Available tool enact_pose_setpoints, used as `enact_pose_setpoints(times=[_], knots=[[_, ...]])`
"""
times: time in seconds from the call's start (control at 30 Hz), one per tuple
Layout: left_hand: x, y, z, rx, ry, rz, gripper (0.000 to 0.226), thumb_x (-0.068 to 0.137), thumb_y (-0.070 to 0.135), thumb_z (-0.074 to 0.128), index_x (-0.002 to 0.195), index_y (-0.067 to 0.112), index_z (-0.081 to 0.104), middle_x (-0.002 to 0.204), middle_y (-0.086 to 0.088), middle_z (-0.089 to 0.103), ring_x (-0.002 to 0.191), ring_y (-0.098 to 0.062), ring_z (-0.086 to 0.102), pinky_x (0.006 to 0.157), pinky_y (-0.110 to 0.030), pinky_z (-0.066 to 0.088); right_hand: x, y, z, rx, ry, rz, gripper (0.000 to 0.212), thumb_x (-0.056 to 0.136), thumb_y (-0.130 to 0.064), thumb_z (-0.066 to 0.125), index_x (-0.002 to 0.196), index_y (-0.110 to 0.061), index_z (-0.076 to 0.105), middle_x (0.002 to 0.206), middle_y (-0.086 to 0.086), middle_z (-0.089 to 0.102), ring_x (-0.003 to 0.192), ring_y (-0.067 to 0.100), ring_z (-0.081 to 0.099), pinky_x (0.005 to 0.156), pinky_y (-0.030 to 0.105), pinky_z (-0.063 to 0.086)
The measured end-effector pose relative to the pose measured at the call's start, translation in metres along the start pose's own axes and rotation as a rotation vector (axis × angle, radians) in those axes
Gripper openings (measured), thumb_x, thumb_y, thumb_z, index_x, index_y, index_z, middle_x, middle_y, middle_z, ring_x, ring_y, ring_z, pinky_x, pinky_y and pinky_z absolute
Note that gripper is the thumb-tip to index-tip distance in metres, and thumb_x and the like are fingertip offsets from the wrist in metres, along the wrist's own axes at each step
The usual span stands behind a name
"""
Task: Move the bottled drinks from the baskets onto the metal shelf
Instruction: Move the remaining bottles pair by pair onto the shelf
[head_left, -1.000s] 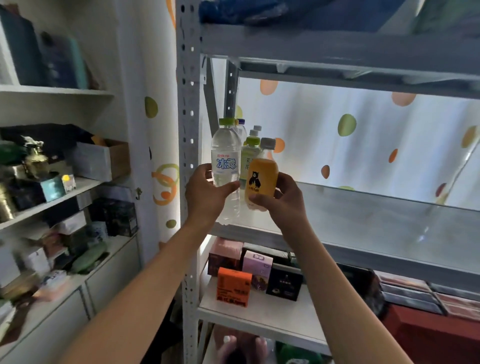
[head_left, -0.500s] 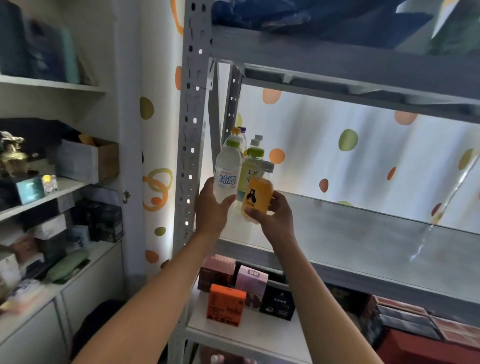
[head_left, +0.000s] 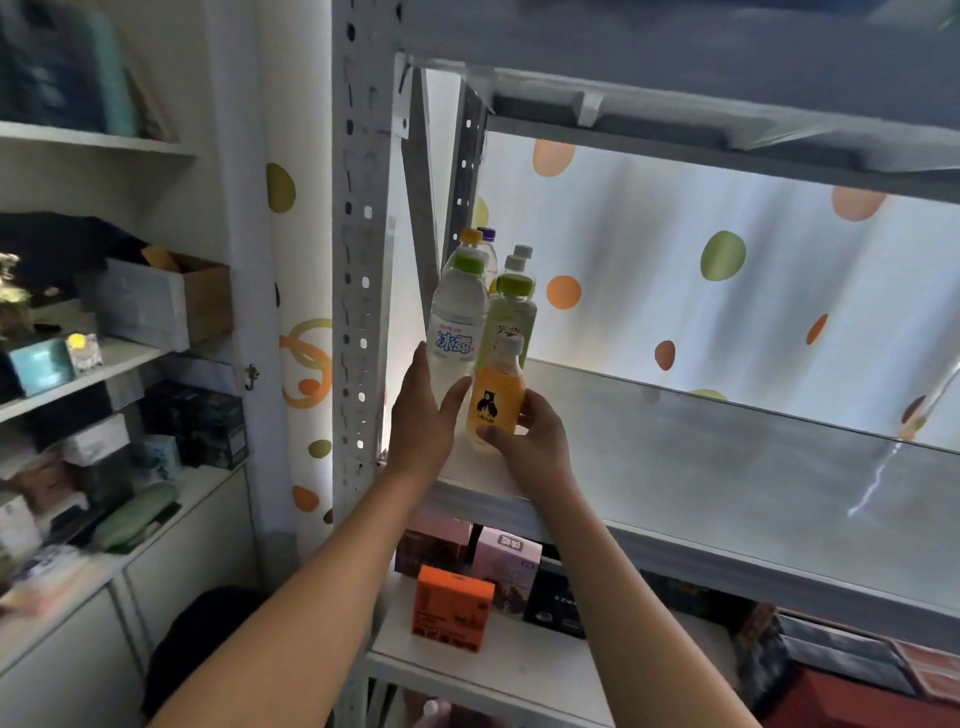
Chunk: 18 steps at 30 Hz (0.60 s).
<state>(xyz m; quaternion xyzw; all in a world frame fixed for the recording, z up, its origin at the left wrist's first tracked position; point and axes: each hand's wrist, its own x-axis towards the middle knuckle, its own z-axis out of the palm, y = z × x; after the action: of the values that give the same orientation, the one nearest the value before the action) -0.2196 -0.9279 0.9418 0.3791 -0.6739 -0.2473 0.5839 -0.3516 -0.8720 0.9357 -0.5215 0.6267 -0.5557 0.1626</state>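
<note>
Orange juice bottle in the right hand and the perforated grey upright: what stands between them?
In the head view, the clear water bottle gripped by the left hand stands between the orange juice bottle, held by the right hand, and the upright.

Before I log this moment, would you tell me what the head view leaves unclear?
- Clear water bottle with green cap: its base is hidden behind the left hand.
- Small orange juice bottle with bear label: whether it touches the grey metal shelf is masked by the right hand.
- Rear bottles: mostly covered by the front ones.
- Baskets: outside the frame.
- Left cabinet items: blurred.
</note>
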Motion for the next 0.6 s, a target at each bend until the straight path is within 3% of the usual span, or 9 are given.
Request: enact_pose_setpoints(times=[0.13, 0.3, 0.4, 0.6], knots=[[-0.0007, -0.0029, 0.0027, 0.079, -0.008, 0.034, 0.069, 0.094, 0.050, 0.051, 0.152, 0.025, 0.022, 0.148, 0.003, 0.044, 0.133, -0.012, 0.043, 0.106, -0.025, 0.035, 0.0059, 0.0082, 0.0020, 0.005, -0.029, 0.006, 0.058, 0.081, -0.021, 0.079, 0.134, -0.019, 0.055, 0.120, -0.005, 0.066, 0.108, 0.013, 0.062, 0.090, 0.030, 0.053], [0.0036, -0.0037, 0.0034, 0.108, -0.049, -0.027, 0.070, 0.096, 0.049, 0.047, 0.153, 0.020, 0.020, 0.151, -0.002, 0.041, 0.137, -0.020, 0.042, 0.111, -0.044, 0.038, 0.0090, 0.0109, 0.0024, 0.035, -0.093, 0.005, 0.057, 0.085, -0.019, 0.072, 0.138, -0.025, 0.052, 0.119, -0.007, 0.067, 0.105, 0.010, 0.063, 0.081, 0.021, 0.051], [0.0037, -0.0018, 0.0028, 0.114, -0.066, -0.043, 0.068, 0.097, 0.047, 0.047, 0.153, 0.020, 0.019, 0.152, -0.001, 0.039, 0.138, -0.019, 0.040, 0.111, -0.045, 0.037, 0.0088, 0.0123, 0.0032, 0.060, -0.096, 0.011, 0.054, 0.086, -0.020, 0.072, 0.136, -0.027, 0.054, 0.115, -0.010, 0.067, 0.104, 0.007, 0.063, 0.085, 0.028, 0.054], [-0.0015, -0.0057, 0.0040, 0.172, -0.012, -0.095, 0.075, 0.094, 0.055, 0.047, 0.154, 0.019, 0.021, 0.156, -0.002, 0.035, 0.142, -0.019, 0.033, 0.117, -0.040, 0.030, 0.0072, 0.0094, 0.0035, 0.071, -0.111, 0.025, 0.055, 0.086, -0.022, 0.069, 0.138, -0.027, 0.051, 0.114, -0.012, 0.066, 0.103, 0.005, 0.062, 0.083, 0.027, 0.052]])
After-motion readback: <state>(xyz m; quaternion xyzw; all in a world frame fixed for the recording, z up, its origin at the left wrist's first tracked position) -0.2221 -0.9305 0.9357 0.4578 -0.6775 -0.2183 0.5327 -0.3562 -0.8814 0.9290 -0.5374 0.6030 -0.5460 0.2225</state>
